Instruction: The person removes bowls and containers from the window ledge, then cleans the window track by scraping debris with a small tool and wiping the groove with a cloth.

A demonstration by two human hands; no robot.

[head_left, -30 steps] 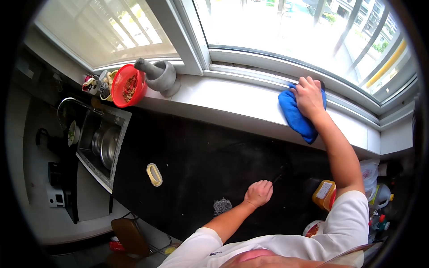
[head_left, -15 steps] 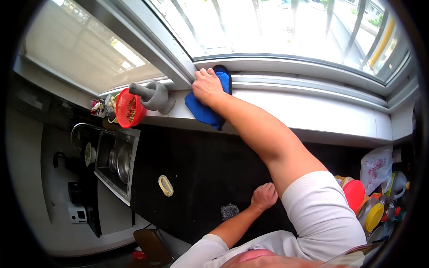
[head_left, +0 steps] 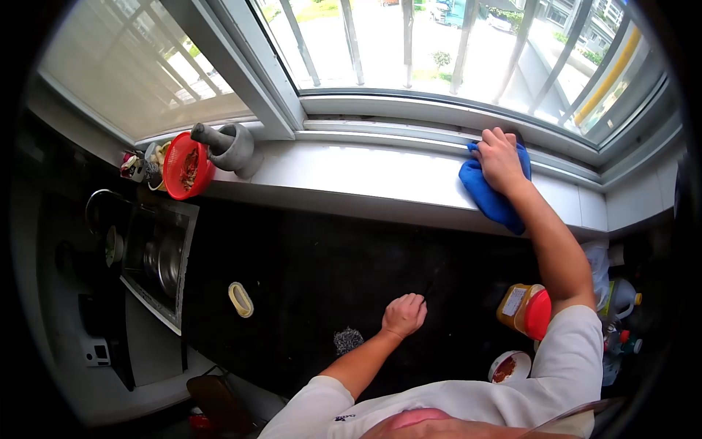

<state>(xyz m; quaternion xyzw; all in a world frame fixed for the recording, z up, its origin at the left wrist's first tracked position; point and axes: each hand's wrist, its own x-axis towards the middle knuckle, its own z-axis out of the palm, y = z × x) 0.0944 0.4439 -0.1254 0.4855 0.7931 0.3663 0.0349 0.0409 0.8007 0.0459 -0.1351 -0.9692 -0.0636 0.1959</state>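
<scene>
My right hand (head_left: 502, 157) presses a blue cloth (head_left: 491, 201) onto the window track (head_left: 409, 134), toward the right end of the sill. The fingers curl over the top of the cloth, and its lower part hangs over the front edge of the sill. On the black countertop (head_left: 307, 256) my left hand (head_left: 404, 314) rests as a closed fist, with nothing visible in it. Left of that fist lies a grey steel-wool scourer (head_left: 348, 340). Farther left is a pale yellow oval ring-shaped object (head_left: 240, 300).
A stone mortar with pestle (head_left: 235, 150) and a red basket (head_left: 183, 167) stand on the sill's left. The sink (head_left: 172, 256) is at left. A red-lidded jar (head_left: 523, 309), a small bowl (head_left: 510, 366) and bottles (head_left: 621, 298) are at right. Bars cross the window outside.
My right hand has slid the blue cloth rightward along the window track, away from the mortar. My left fist stays on the countertop. The view has shifted right, showing the small bowl.
</scene>
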